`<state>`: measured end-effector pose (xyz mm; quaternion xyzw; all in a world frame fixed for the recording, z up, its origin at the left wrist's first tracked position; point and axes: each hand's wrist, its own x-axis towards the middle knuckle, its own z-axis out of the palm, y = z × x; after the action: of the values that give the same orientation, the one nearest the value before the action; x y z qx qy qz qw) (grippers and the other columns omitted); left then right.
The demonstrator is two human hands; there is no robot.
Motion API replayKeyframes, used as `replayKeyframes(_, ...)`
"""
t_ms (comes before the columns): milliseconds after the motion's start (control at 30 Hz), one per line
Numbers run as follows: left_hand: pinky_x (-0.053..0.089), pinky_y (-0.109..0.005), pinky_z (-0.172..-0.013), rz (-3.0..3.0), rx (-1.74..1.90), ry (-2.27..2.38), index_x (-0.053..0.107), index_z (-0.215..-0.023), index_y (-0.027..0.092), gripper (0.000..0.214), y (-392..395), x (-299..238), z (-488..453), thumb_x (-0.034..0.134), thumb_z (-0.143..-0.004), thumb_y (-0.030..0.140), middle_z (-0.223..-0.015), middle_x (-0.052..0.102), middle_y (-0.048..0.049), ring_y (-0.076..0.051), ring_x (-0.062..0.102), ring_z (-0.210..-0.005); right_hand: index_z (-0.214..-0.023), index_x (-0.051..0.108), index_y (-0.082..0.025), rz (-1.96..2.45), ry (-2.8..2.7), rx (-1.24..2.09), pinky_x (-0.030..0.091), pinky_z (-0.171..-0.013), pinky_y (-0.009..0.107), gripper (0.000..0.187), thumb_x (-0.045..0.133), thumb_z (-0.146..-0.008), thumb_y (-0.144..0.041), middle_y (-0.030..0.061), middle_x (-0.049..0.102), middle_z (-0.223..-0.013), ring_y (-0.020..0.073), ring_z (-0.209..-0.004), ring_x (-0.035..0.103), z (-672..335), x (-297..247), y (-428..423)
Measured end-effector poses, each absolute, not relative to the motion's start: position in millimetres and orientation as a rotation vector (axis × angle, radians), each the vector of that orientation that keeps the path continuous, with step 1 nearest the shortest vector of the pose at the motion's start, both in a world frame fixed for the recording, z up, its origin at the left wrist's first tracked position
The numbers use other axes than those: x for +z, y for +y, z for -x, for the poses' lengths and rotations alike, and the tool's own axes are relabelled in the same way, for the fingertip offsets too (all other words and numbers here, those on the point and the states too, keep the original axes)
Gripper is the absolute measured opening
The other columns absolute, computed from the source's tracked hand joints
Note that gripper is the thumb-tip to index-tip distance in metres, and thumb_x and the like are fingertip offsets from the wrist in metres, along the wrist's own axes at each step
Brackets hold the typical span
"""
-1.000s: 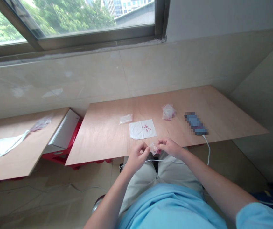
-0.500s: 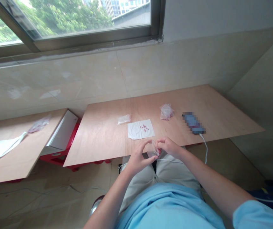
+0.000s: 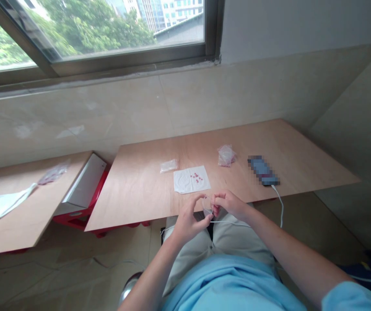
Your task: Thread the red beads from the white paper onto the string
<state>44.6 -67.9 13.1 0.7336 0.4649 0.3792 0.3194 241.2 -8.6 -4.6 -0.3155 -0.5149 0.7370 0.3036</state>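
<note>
A person sits at a pale plywood worktop [image 3: 140, 203] beneath a window [image 3: 101, 39], holding both bare hands together just over its front edge. Between the hands is a small clear plastic bag [image 3: 207, 206], crumpled and hard to make out. The right hand [image 3: 230, 206] has its fingers [image 3: 217, 198] pressed together, pinching the bag's right side. The left hand [image 3: 188, 218] curves open around the bag's left side, with its thumb low and its forefinger arching above; whether these fingers touch the bag, I cannot tell. A thin white cable [image 3: 231, 223] runs across the person's lap, just below the hands. Just beyond the hands on the worktop lies a square of white paper [image 3: 185, 181] with a cluster of tiny red beads [image 3: 196, 176] near its middle. A flat clear plastic bag [image 3: 168, 166] lies beyond its left corner, and a bunched clear bag with a pinkish tint [image 3: 226, 155] lies beyond its right corner. Farther right, a pixelated phone [image 3: 262, 170] trails a white charging cable [image 3: 281, 203] over the front edge. To the left, on a separate wooden board [image 3: 26, 220], are a white face mask [image 3: 2, 206] and another plastic bag [image 3: 53, 173].
</note>
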Motion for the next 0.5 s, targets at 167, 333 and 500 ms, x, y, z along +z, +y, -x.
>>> replayKeyframes(167,0.043,-0.043,-0.107,-1.756,1.034,1.256,0.055,-0.128,0.023,0.044,-64.6,7.0,-41.2,0.069,-0.086,0.030,-0.127,0.064,-0.0097,-0.026,0.058,-0.121,-0.079,0.057,-0.018,0.809,-1.391,1.837,0.044,-0.056,0.026,0.015,0.059,-0.088,-0.030,-0.0031,0.059,-0.058,0.0128,-0.051,0.055,-242.2,-1.2,-8.4)
replayKeyframes(333,0.046,-0.040,-0.100,-1.511,1.014,1.189,0.059,-0.123,0.020,0.037,-58.4,3.3,-38.3,0.065,-0.091,0.039,-0.117,0.067,-0.0100,-0.025,0.063,-0.110,-0.116,0.060,-0.021,0.834,-1.690,1.403,0.038,-0.053,0.023,0.025,0.058,-0.092,-0.029,-0.0048,0.055,-0.067,0.0102,-0.053,0.047,-245.1,12.1,-14.5)
replayKeyframes(500,0.051,-0.034,-0.085,-1.287,1.024,1.092,0.061,-0.117,0.019,0.036,-56.8,6.5,-40.2,0.064,-0.091,0.045,-0.103,0.069,-0.0077,-0.021,0.066,-0.093,-0.097,0.071,-0.020,0.846,-1.963,1.159,0.042,-0.058,0.025,0.015,0.058,-0.092,-0.027,0.0016,0.064,-0.075,0.0134,-0.062,0.055,-241.7,11.6,-18.6)
